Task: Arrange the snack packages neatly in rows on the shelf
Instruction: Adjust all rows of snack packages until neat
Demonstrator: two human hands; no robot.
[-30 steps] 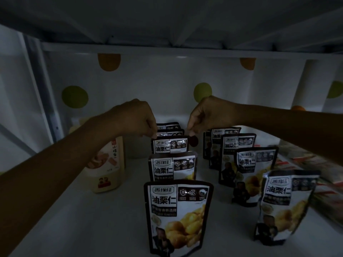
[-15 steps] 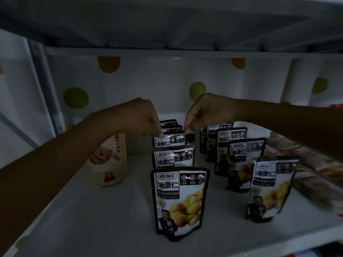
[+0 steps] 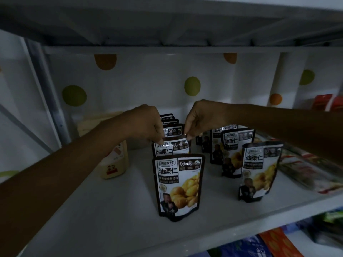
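We were squaring the left row [image 3: 178,182] on the shelf [image 3: 89,210] — left hand [image 3: 146,125] and right hand [image 3: 202,119] each pinched a top corner of the second pouch [image 3: 171,150]; next, we judged, it needed setting down straight.

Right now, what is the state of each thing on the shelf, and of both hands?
left hand: pinches the top left corner of the second chestnut pouch.
right hand: pinches its top right corner.
second chestnut pouch: upright, held at the top.
front chestnut pouch: upright, untouched.
right-row front pouch: standing, untouched.
cream package: standing, untouched.
flat packets: lying down.
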